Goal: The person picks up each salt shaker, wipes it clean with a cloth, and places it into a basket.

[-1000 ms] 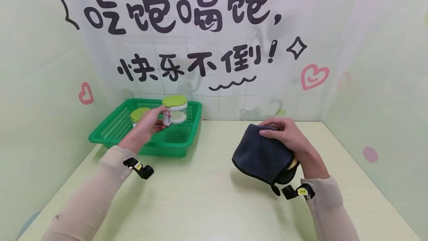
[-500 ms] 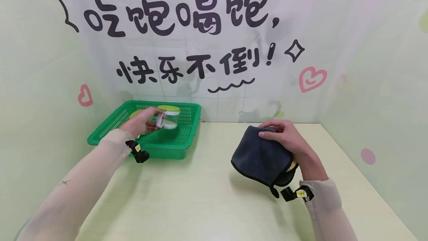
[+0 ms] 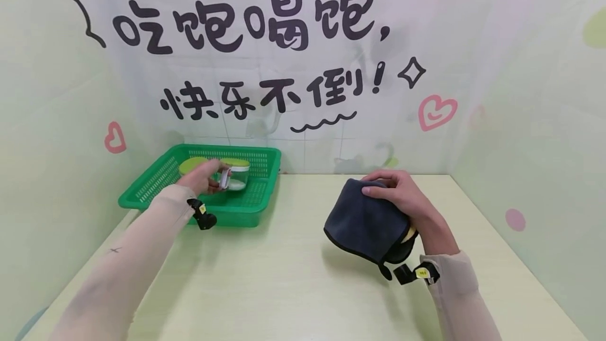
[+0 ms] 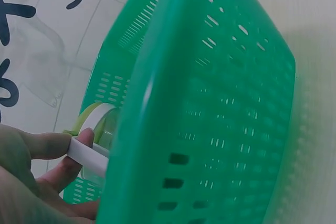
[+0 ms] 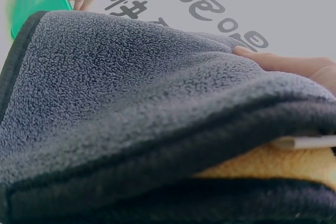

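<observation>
My left hand [image 3: 202, 177] grips the white handle [image 4: 88, 156] of a clear seasoning jar [image 3: 240, 173] with a green lid. That jar is low inside the green plastic basket [image 3: 241, 218]; whether it touches the bottom I cannot tell. A second green lid [image 3: 190, 163] shows beside it, partly behind my hand. On the right, my right hand [image 3: 402, 193] holds a folded dark grey cloth [image 3: 362, 220] from above, over the table. The right wrist view shows a yellow layer [image 5: 273, 165] between its folds, and a narrow white piece [image 5: 312, 142] whose kind is unclear.
The basket stands at the back left of the pale wooden table [image 3: 284, 288], near the wall. A printed wall sheet [image 3: 307, 157] closes off the back, and side walls [image 3: 530, 136] flank the table.
My left hand has lowered the jar from above the basket down into it, and slightly left. The right hand holds the cloth almost still.
</observation>
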The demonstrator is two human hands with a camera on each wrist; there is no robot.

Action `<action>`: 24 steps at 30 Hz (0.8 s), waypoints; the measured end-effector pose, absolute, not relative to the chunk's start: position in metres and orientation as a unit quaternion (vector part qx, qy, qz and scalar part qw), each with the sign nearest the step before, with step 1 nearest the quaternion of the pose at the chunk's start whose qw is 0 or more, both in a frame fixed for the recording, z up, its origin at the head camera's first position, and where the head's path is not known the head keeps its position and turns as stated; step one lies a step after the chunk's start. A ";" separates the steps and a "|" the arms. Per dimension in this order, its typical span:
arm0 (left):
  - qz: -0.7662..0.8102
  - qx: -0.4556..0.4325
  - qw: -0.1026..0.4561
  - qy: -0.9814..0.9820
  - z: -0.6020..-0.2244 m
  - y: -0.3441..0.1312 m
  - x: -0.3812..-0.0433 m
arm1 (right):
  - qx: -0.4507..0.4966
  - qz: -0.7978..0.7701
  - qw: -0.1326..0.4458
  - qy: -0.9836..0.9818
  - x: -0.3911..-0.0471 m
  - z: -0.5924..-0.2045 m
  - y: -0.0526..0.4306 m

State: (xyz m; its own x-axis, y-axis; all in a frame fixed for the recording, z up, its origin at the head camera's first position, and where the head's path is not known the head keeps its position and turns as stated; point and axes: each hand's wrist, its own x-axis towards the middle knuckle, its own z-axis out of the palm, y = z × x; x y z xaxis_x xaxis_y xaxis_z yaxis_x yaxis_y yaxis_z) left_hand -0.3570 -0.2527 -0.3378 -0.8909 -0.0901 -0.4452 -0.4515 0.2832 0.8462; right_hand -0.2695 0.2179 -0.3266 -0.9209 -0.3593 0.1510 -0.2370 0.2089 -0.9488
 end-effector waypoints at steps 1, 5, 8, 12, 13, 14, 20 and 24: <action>0.567 -0.170 0.158 0.790 -0.339 -0.254 -0.357 | -0.191 -0.599 0.051 0.776 -0.270 -0.326 0.218; 0.551 -0.165 0.161 0.802 -0.342 -0.257 -0.359 | -0.185 -0.598 0.050 0.778 -0.270 -0.326 0.219; 0.544 -0.159 0.169 0.806 -0.345 -0.260 -0.361 | -0.172 -0.597 0.048 0.782 -0.270 -0.325 0.221; 0.536 -0.150 0.189 0.809 -0.348 -0.261 -0.361 | -0.146 -0.595 0.046 0.789 -0.270 -0.324 0.225; 0.534 -0.150 0.191 0.810 -0.348 -0.261 -0.361 | -0.139 -0.596 0.046 0.790 -0.270 -0.324 0.226; 0.530 -0.151 0.193 0.812 -0.348 -0.261 -0.361 | -0.133 -0.597 0.045 0.790 -0.271 -0.324 0.227; 0.510 -0.161 0.196 0.822 -0.351 -0.260 -0.361 | -0.096 -0.619 0.037 0.779 -0.275 -0.329 0.232; 0.499 -0.161 0.201 0.828 -0.354 -0.258 -0.360 | -0.065 -0.623 0.033 0.779 -0.278 -0.336 0.241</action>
